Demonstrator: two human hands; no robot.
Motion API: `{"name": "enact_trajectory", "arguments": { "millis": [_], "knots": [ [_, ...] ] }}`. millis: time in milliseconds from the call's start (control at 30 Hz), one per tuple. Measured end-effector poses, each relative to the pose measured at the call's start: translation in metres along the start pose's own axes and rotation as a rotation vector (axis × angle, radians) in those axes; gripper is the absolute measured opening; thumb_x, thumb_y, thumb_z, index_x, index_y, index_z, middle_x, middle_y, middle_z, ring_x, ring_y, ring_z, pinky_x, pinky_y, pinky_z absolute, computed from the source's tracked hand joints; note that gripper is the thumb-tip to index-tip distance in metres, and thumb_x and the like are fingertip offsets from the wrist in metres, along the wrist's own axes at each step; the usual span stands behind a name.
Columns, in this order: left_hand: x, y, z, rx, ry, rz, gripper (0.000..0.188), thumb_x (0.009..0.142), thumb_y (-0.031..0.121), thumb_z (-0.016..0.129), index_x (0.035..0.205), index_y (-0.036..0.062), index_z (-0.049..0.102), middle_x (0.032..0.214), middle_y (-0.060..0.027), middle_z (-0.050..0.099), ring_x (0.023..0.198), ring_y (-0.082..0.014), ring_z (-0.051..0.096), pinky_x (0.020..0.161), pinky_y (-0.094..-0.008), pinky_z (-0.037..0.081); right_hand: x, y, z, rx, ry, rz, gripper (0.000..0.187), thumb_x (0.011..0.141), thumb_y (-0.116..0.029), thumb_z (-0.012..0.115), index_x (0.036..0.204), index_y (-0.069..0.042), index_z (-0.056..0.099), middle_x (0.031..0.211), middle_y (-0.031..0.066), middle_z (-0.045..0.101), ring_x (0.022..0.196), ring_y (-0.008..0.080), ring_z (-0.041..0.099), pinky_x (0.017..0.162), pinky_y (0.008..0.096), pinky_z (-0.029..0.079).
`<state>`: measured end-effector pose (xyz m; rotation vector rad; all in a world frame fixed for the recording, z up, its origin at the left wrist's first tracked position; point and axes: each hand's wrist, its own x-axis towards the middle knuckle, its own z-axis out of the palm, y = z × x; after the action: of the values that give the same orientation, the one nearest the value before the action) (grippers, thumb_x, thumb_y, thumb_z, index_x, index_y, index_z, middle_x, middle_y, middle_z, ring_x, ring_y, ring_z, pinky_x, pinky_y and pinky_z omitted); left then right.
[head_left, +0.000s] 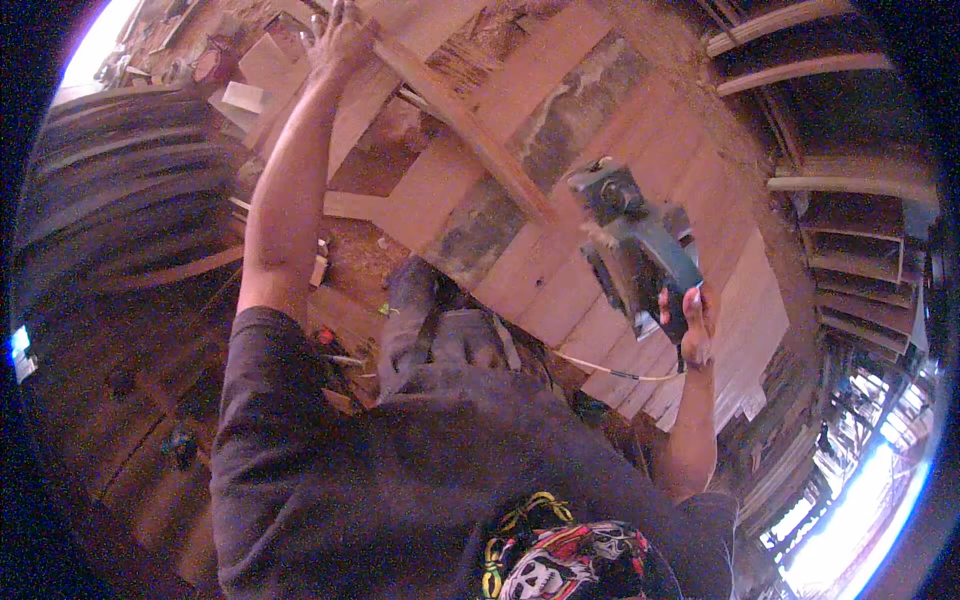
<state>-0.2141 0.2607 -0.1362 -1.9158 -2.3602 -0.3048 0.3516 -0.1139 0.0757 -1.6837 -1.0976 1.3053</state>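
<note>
My right hand (697, 330) is closed round the rear handle of a dark green electric planer (660, 250). The planer is over the boards to my right, with pale shavings by its side and a cord (620, 372) trailing from its handle end. My left arm reaches far forward. At its end my left hand (340, 42) lies with fingers spread at the far end of a narrow wooden strip (470, 130). The strip lies slantwise over the boards, its near end left of the planer.
Wide planks (560, 270), some with dark rough patches, form the work surface. Wood offcuts (245, 97) lie at the far left beside dark corrugated sheeting (130, 170). Sawdust (725, 130) and stacked timber (850, 185) line the right side.
</note>
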Motion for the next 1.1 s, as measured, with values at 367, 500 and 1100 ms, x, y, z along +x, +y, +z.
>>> {"name": "enact_trajectory", "arguments": {
  "millis": [367,500,1100],
  "knots": [
    [0.018,0.003,0.015,-0.113,-0.014,0.057,0.089,0.088,0.063,0.053,0.157,0.0178,0.020,0.164,-0.0051,0.016,0.147,-0.0418,0.019,0.114,-0.0673,0.012,-0.002,0.020,0.036,-0.123,-0.150,-0.047,0.064,0.096,-0.062,0.046,0.105,-0.001,0.062,0.077,0.0052,0.063,0.060,0.0113,0.057,0.056,0.0254,0.047],
    [0.010,0.010,-0.008,-0.115,-0.057,0.038,0.087,0.089,0.062,0.052,0.156,0.0174,0.021,0.164,-0.0047,0.016,0.146,-0.0425,0.022,0.115,-0.0661,0.012,0.007,-0.001,0.046,-0.171,-0.204,-0.003,0.063,0.098,-0.061,0.043,0.107,-0.001,0.062,0.078,0.0043,0.062,0.063,0.0109,0.057,0.056,0.0252,0.046],
    [-0.007,0.019,-0.036,-0.096,-0.126,0.014,0.084,0.089,0.061,0.051,0.155,0.0165,0.024,0.164,-0.0041,0.016,0.145,-0.0404,0.026,0.115,-0.0657,0.013,0.014,-0.006,0.058,-0.237,-0.216,-0.006,0.063,0.098,-0.061,0.042,0.105,-0.001,0.061,0.080,0.0031,0.061,0.065,0.0096,0.056,0.057,0.0244,0.046]
  ]
}}
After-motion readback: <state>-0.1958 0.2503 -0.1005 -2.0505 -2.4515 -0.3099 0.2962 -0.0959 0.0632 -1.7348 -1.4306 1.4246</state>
